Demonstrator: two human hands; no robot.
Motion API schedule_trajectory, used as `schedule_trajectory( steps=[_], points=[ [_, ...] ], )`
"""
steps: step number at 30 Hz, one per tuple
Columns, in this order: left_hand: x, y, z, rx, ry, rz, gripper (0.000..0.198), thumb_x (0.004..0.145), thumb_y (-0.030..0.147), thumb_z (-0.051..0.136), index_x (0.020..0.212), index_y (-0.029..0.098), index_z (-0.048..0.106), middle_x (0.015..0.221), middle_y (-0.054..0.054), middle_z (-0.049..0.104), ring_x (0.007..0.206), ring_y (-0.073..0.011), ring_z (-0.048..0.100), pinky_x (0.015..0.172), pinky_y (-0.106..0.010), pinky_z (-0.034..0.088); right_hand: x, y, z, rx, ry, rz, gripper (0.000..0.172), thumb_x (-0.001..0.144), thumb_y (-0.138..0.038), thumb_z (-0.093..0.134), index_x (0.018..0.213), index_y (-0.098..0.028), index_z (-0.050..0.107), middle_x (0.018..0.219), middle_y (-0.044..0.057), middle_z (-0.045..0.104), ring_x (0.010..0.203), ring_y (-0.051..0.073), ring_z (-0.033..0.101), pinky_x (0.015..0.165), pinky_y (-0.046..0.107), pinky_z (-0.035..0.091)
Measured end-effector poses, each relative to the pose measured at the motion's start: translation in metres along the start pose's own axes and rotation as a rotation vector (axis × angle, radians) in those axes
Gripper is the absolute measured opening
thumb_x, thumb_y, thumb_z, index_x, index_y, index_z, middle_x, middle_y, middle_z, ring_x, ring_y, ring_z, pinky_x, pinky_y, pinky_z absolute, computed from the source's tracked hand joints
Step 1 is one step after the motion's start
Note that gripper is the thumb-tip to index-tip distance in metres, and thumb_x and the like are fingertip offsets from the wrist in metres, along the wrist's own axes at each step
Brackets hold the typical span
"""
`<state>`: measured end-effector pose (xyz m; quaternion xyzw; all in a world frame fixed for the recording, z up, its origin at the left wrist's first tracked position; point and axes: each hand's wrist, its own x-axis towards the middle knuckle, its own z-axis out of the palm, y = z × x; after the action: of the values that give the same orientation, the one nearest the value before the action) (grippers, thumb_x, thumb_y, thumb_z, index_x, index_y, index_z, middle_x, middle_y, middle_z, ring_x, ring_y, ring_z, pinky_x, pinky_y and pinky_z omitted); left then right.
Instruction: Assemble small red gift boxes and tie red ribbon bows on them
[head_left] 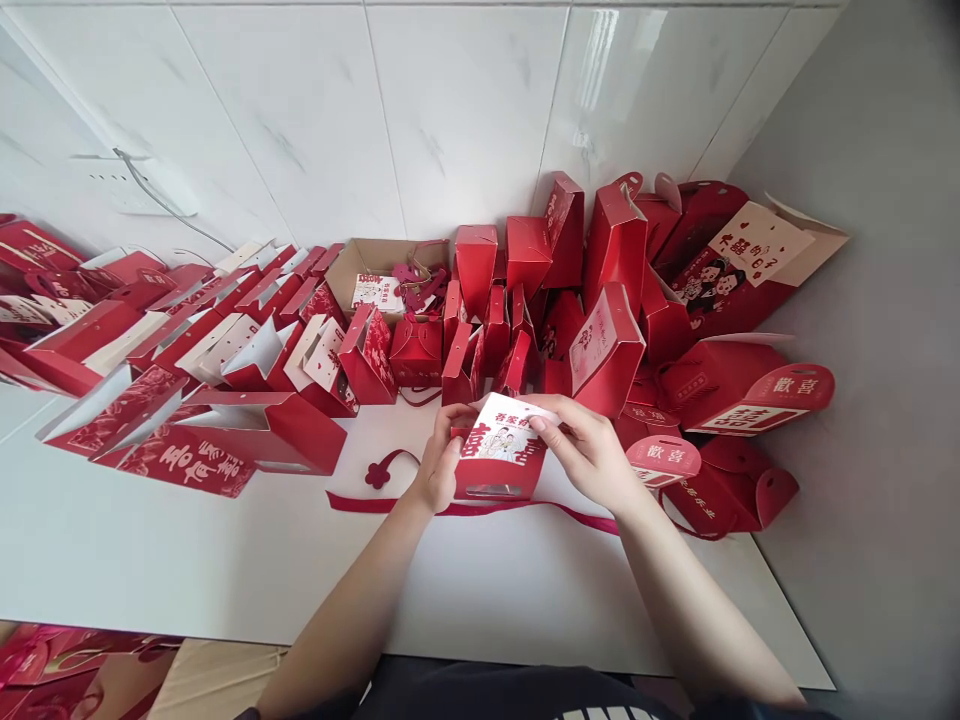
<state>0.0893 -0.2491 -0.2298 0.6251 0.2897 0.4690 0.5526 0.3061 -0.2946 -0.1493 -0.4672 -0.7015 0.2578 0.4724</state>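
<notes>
Between my hands is a white card (501,440) with red characters and a drawn couple, tilted toward me in front of a small red box (480,480). My left hand (439,465) is closed at the left edge of the card and box, thumb in front. My right hand (585,445) pinches the card's right side, thumb on its face and fingers behind. Whether the left fingers also grip the box is hidden. Below the box a long dark red ribbon (487,509) lies across the white table, and a flower-shaped red tag (379,474) on a cord lies to the left.
Rows of red gift boxes (285,430) stand along the left and back. A cardboard box (349,262) near the wall holds cards and red tags. More red boxes (727,380) crowd the right beside a grey wall (862,400). The white table's (225,560) front edge is close to me.
</notes>
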Motion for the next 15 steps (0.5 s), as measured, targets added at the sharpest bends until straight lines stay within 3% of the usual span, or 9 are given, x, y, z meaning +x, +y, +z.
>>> schedule_trajectory(
  steps=[3,8,11,15],
  points=[
    [-0.001,-0.004,0.003,0.019,0.020,0.034,0.048,0.096,0.061,0.037,0.128,0.026,0.042,0.114,-0.010,0.063,0.100,-0.0246,0.065,0.080,-0.037,0.054,-0.005,0.005,0.006,-0.017,-0.023,0.027,0.029,0.101,-0.034,0.051,0.126,-0.028,0.064,0.122,0.006,0.071,0.108,0.023,0.068,0.091,0.037,0.056],
    [0.000,-0.004,0.009,0.167,0.158,0.087,0.054,0.098,0.061,0.032,0.137,0.025,0.038,0.115,-0.011,0.058,0.106,-0.0254,0.060,0.089,-0.039,0.050,-0.007,0.006,0.012,-0.044,-0.025,0.027,0.030,0.101,-0.033,0.052,0.128,-0.028,0.062,0.124,0.006,0.070,0.108,0.022,0.068,0.090,0.035,0.056],
    [0.002,0.003,0.008,0.257,0.150,0.122,0.049,0.100,0.055,0.031,0.132,0.024,0.049,0.120,-0.011,0.055,0.114,-0.0267,0.055,0.099,-0.042,0.045,-0.007,0.005,0.012,-0.056,-0.049,-0.026,0.030,0.102,-0.029,0.050,0.129,-0.029,0.062,0.124,0.005,0.070,0.109,0.021,0.067,0.092,0.035,0.055],
    [0.007,0.014,-0.001,0.399,0.178,0.201,0.040,0.100,0.048,0.038,0.107,0.021,0.067,0.123,-0.012,0.053,0.118,-0.0279,0.053,0.105,-0.043,0.042,-0.007,0.003,0.012,-0.063,-0.113,-0.033,0.030,0.103,-0.028,0.047,0.129,-0.028,0.062,0.118,0.006,0.071,0.104,0.022,0.067,0.089,0.036,0.054]
  ],
)
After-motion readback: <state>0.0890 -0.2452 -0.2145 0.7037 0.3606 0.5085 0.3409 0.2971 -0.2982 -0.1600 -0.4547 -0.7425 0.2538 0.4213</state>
